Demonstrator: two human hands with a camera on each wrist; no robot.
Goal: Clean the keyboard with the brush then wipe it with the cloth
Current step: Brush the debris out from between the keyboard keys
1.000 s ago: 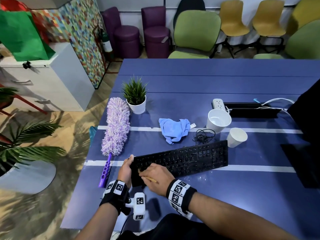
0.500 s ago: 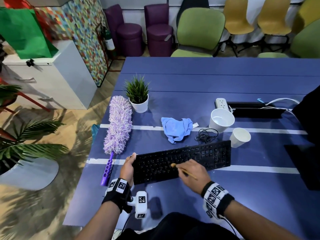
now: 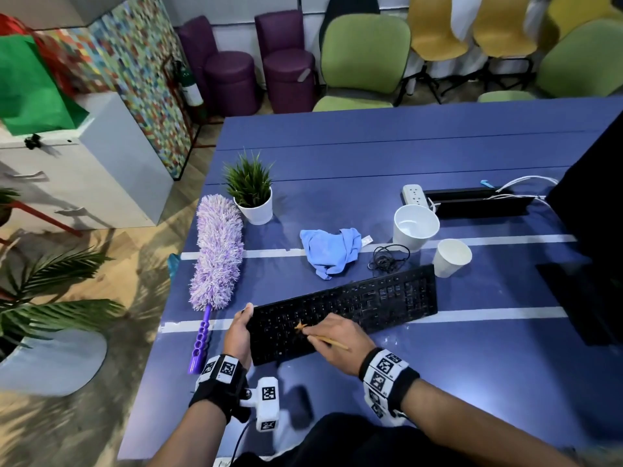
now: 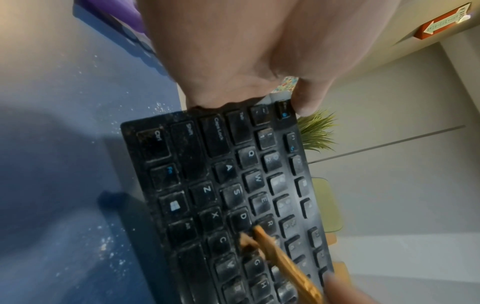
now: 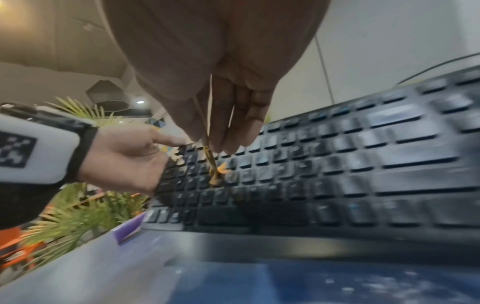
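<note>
Since half a second ago, the brush (image 3: 301,327) has returned leftward. Left hand (image 3: 240,332) grips the keyboard (image 3: 340,313) end; right hand (image 3: 332,343) pinches the thin, probably light brush. Cloth (image 3: 332,250) lies beyond both.

floor: I'm seeing wood-look floor (image 3: 111,264), sunlit with leaf shadows
furniture: long blue table (image 3: 371,156); green chair (image 3: 365,48), yellow chairs (image 3: 438,28) and purple stools (image 3: 286,75) behind it; white cabinet (image 3: 111,163) on the left
wall: colourful mosaic panel (image 3: 145,72)
</note>
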